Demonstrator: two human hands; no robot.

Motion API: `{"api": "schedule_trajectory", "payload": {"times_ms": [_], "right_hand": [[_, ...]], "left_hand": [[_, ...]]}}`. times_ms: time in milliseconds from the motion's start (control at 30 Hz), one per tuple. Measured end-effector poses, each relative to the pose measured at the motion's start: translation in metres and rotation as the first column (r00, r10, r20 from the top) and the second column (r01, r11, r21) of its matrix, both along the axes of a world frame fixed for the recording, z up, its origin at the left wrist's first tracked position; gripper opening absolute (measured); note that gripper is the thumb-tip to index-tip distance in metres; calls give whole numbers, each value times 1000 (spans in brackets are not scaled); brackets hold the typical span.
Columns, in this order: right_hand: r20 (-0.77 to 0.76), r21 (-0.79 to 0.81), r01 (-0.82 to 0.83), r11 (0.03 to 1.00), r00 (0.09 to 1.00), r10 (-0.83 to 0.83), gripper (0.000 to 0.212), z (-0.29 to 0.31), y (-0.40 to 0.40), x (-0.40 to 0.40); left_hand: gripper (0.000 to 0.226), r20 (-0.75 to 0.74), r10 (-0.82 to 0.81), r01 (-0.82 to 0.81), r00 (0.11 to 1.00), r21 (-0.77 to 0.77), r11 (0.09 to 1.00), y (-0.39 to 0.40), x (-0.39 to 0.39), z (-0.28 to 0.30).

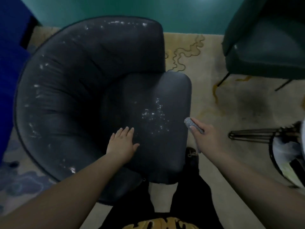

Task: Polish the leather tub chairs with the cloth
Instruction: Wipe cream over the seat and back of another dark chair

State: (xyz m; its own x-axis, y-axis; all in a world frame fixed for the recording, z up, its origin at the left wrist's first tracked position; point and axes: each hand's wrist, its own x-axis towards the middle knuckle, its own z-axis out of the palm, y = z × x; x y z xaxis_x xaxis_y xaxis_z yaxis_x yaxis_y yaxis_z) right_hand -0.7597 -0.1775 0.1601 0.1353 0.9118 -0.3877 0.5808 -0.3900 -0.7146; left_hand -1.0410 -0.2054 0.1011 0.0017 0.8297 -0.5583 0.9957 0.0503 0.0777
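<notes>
The left hand (123, 142) lies flat on the dark leather tub chair (92, 96), mid-frame. The right hand (206, 138) grips the grey cloth (191, 123) beside the seat edge. Loosely held, it might drop.

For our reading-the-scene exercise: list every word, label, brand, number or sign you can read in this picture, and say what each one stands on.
Nothing can be read for certain.
Yellow print on the person's dark shirt: cut off by the bottom edge and blurred; unreadable.
Dark leather tub chair: no label or brand shows, only pale worn flecks.
Grey cloth in the right hand: speckled pattern, no text.
Green chair: no text.
</notes>
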Motion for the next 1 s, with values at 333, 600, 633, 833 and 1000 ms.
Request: {"api": "schedule_trajectory", "payload": {"times_ms": [333,600,633,833,1000], "right_hand": [[-37,-18,-453,891,891,452,34,-80,138,1],[-53,22,-666,745,744,666,36,-171,171,-28],[-57,43,-668,743,741,670,36,-184,173,-34],[33,203,-857,473,489,872,42,-256,166,-88],[339,280,-909,308,394,854,45,-308,170,-140]], "left_hand": [[73,0,530,-529,848,-40,848,2,64,-60],[79,80,786,-780,613,-103,618,-3,98,-138],[81,93,805,-800,586,-96,593,-4,100,-149],[95,137,829,-839,542,37,543,-2,84,-208],[108,169,823,-840,542,114,530,-13,68,-239]]}}
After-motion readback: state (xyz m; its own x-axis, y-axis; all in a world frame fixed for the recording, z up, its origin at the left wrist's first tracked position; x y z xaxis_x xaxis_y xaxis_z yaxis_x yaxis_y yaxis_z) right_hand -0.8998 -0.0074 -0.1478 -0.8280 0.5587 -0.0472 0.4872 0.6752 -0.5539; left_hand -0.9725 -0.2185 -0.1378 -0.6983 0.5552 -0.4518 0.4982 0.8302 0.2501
